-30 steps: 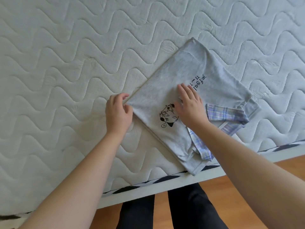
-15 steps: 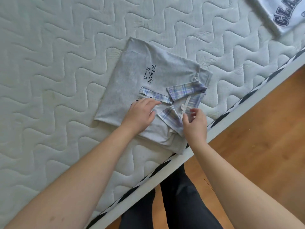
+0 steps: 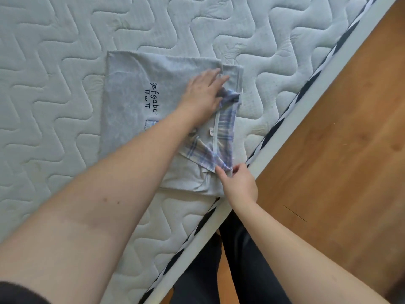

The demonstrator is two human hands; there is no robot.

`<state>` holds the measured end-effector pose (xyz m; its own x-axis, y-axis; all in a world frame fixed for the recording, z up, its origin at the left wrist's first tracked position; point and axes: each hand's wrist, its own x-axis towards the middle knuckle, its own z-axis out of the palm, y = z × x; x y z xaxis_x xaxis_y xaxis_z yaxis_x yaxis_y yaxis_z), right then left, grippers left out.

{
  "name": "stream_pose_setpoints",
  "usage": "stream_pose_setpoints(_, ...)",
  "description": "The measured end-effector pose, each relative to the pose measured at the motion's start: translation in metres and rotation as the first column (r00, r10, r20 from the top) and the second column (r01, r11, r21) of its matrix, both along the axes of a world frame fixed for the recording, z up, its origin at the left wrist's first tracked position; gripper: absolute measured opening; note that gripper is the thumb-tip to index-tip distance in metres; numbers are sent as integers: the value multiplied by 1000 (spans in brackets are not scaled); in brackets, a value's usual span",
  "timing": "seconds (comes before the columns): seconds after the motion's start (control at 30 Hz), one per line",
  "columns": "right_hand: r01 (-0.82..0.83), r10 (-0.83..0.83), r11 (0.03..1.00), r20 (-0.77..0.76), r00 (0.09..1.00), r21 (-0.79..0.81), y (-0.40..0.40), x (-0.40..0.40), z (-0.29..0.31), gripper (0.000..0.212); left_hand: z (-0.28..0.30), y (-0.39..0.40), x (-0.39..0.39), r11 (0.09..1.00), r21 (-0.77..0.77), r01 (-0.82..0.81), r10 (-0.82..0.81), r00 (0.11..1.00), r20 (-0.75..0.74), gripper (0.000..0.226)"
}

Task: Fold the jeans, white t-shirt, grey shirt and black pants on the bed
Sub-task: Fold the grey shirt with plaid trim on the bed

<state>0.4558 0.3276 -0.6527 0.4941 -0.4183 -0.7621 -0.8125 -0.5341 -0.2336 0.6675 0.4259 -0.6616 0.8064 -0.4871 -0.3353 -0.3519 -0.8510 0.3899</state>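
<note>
The grey shirt [image 3: 129, 102] lies folded into a rough rectangle on the bed [image 3: 43, 106], close to the bed's edge. It has black lettering and a blue plaid collar [image 3: 223, 137] on its right side. My left hand [image 3: 203, 93] lies on the shirt at the upper end of the collar, fingers spread and pressing the cloth down. My right hand [image 3: 238, 183] pinches the lower corner of the plaid collar between thumb and fingers, at the shirt's near right corner. My left forearm hides part of the shirt's middle.
The mattress is white and quilted, with a black-and-white striped trim [image 3: 291, 110] along its edge running diagonally. Beyond the edge is a wooden floor [image 3: 339, 150]. My legs in dark trousers [image 3: 241, 270] stand against the bed at the bottom.
The view has swung and closed in on the shirt. My left hand slid up along the collar to its far end. My right hand moved down to the collar's lower corner.
</note>
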Motion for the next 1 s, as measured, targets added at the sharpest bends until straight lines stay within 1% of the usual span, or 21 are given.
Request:
stream_pose_setpoints(0.07, -64, 65, 998, -69, 996, 18, -4, 2, -1, 52, -4, -9, 23, 998, 55, -40, 41, 999, -20, 66)
stream_pose_setpoints(0.13, -94, 101, 994, -130, 986, 54, -8, 6, -3, 56, -7, -14, 41, 989, 140, -44, 46, 999, -13, 79)
stream_pose_setpoints(0.2, -118, 130, 989, -165, 978, 84, -10, 9, -3, 59, -7, -15, 56, 980, 195, -39, 40, 999, 2, 92)
stream_pose_setpoints(0.23, -124, 139, 988, -171, 975, 97, -11, 11, -3, 59, -5, -15, 62, 977, 206, -48, 48, 999, 6, 95)
stream_pose_setpoints(0.33, -52, 74, 988, -146, 986, 144, -12, 12, 1, 52, 0, -20, 74, 963, 266, -40, 48, 999, -24, 91)
stream_pose_setpoints(0.37, -12, 32, 985, -115, 993, 169, -11, 11, 3, 46, 2, -22, 76, 955, 295, -20, 31, 999, -32, 84)
stream_pose_setpoints(0.43, 66, -61, 975, -31, 998, 214, -7, 6, 7, 32, 5, -24, 78, 945, 325, 32, -14, 998, -56, 63)
stream_pose_setpoints(0.5, 145, -161, 961, 50, 986, 236, -1, 1, 12, 27, 7, -22, 77, 949, 311, 58, -27, 994, -103, 50)
stream_pose_setpoints(0.6, 230, -268, 935, 111, 957, 270, 7, -6, 13, 26, 11, -19, 74, 965, 256, 58, -33, 994, -104, 43)
stream_pose_setpoints(0.77, 408, -454, 825, 31, 890, 391, 16, -9, 7, 20, 20, -10, 61, 991, 131, -15, 31, 992, -122, 39)
stream_pose_setpoints(0.87, 389, -490, 784, 98, 866, 483, 13, -13, 6, 10, 29, -4, 51, 996, 87, -33, 44, 990, -130, 23)
stream_pose_setpoints(1.0, 292, -459, 792, 208, 864, 536, 8, -17, 15, 10, 48, 12, 34, 993, -26, -119, 115, 986, -124, 16)
